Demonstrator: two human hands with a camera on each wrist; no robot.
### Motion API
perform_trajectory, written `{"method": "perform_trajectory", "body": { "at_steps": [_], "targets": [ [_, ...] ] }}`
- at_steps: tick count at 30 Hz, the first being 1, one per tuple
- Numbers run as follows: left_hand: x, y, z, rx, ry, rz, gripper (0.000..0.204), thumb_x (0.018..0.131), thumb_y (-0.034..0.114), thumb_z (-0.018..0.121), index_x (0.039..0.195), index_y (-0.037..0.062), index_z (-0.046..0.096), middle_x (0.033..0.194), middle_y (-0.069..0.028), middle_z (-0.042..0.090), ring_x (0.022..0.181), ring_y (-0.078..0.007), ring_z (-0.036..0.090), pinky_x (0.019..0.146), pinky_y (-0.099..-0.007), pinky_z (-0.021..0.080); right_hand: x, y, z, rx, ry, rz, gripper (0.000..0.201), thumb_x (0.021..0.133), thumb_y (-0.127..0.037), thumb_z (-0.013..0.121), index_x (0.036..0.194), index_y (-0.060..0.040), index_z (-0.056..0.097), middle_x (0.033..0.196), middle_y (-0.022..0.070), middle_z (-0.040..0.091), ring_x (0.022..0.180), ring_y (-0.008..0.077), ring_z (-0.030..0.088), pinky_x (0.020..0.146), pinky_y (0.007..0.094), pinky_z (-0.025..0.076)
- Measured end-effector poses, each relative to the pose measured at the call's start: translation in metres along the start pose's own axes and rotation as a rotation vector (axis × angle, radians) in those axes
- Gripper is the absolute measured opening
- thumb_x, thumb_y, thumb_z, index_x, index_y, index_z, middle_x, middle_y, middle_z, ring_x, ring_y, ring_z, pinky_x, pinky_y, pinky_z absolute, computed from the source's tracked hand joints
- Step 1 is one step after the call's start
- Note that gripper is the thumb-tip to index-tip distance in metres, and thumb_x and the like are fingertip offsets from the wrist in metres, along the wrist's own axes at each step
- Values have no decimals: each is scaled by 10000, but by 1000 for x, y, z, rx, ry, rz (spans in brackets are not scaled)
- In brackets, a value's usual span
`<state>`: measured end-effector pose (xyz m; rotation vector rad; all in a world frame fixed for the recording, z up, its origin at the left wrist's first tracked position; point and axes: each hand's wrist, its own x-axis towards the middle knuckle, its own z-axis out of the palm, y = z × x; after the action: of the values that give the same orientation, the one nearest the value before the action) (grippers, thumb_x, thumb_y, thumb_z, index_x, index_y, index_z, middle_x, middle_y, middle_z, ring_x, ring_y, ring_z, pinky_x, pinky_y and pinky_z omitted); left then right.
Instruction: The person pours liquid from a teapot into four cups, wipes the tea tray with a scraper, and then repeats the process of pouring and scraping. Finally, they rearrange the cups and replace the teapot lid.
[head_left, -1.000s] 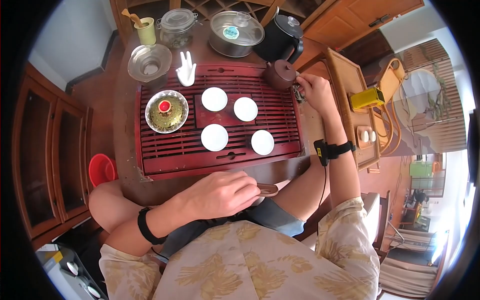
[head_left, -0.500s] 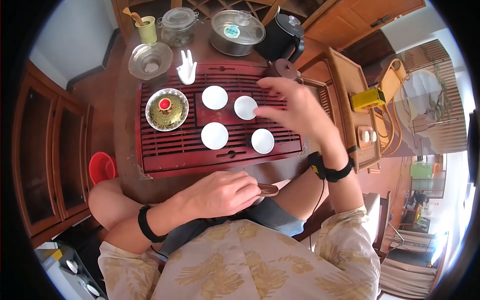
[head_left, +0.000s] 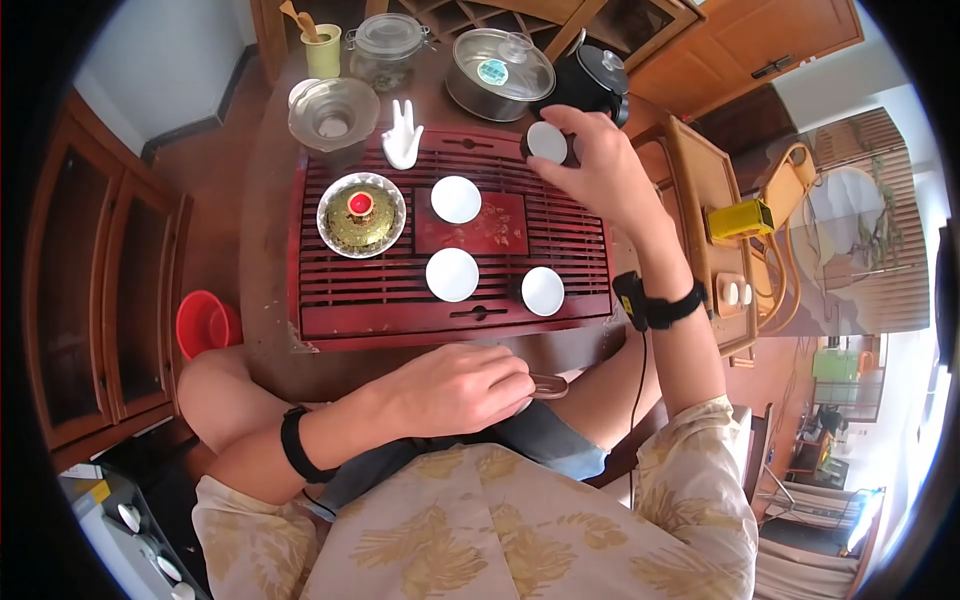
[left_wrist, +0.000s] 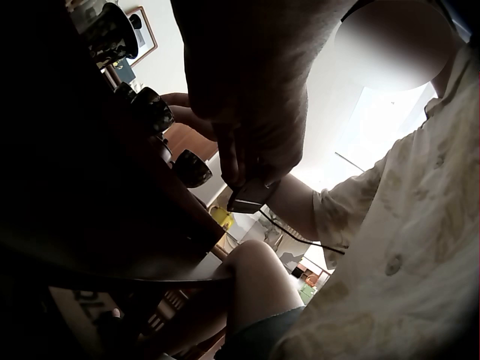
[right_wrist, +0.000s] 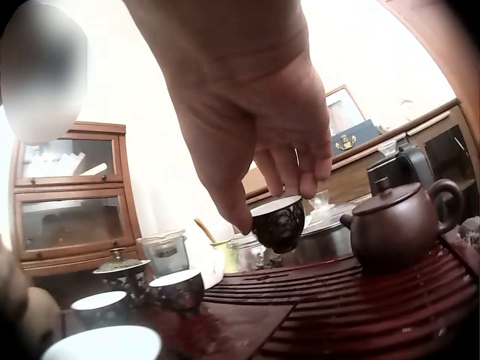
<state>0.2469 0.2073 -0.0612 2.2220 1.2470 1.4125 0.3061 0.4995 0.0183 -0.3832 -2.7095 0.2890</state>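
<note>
My right hand (head_left: 605, 170) pinches a small teacup (head_left: 546, 143), white inside, between thumb and fingers over the far right of the slatted red tea tray (head_left: 360, 325). In the right wrist view this cup (right_wrist: 279, 229) hangs above the slats, dark and patterned outside. Beside it there stands a brown clay teapot (right_wrist: 394, 229), largely hidden behind the hand in the head view. Low over the lap, my left hand (head_left: 460, 390) grips a brown, flat oblong piece (head_left: 549, 386) with a rounded end. Three more teacups stand on the tray, one nearest the front right (head_left: 543, 291).
A lidded tea bowl (head_left: 361, 225) and a white hand-shaped figure (head_left: 402, 140) occupy the tray's left side. Behind are a glass bowl (head_left: 333, 115), a lidded jar (head_left: 388, 55), a steel pot (head_left: 499, 75) and a black kettle (head_left: 595, 80). A red bucket (head_left: 207, 325) sits left of the table.
My right hand has let go of the teapot, taken the right-hand cup of the back pair and carried it up to the tray's far right. The left hand stays about where it was.
</note>
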Motion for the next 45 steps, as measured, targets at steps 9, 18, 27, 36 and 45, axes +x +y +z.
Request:
{"method": "perform_trajectory", "body": {
  "at_steps": [9, 18, 27, 36, 45],
  "targets": [
    [-2, -3, 1, -16, 21, 11, 152, 897, 49, 833, 981, 7, 714, 998, -86, 698, 868, -265, 717, 692, -383, 608, 18, 34, 24, -44, -218, 94, 576, 902, -260, 885, 1385, 0, 710, 1330, 236, 737, 1313, 387, 659, 1120, 453, 539],
    [-2, -2, 2, -26, -15, -5, 161, 890, 50, 837, 986, 13, 713, 1010, -87, 698, 870, -266, 716, 703, -384, 611, 9, -17, 3, 166, -201, -147, 652, 853, -246, 946, 1410, -15, 698, 1370, 192, 736, 1324, 374, 662, 1132, 452, 537],
    [-3, -1, 0, 1, -7, 6, 174, 887, 55, 836, 993, 17, 703, 1009, -86, 695, 872, -268, 716, 716, -387, 609, 4, -43, 40, 294, -352, -262, 632, 841, -156, 929, 1411, -12, 697, 1415, 187, 727, 1317, 370, 680, 1139, 452, 549],
    [-2, 1, -1, -9, -8, 18, 181, 887, 55, 828, 999, 16, 692, 1000, -103, 690, 864, -280, 712, 711, -392, 606, 35, -9, 28, 136, -115, -82, 635, 858, -230, 931, 1421, -36, 712, 1376, 181, 750, 1272, 358, 706, 1113, 441, 555],
    [-3, 0, 0, -6, 11, 27, 183, 884, 54, 827, 990, 15, 684, 993, -106, 686, 852, -280, 707, 697, -390, 602, 28, 19, 50, 111, -128, -51, 629, 881, -279, 915, 1426, -40, 711, 1371, 194, 750, 1273, 366, 702, 1116, 452, 549]
  ]
}}
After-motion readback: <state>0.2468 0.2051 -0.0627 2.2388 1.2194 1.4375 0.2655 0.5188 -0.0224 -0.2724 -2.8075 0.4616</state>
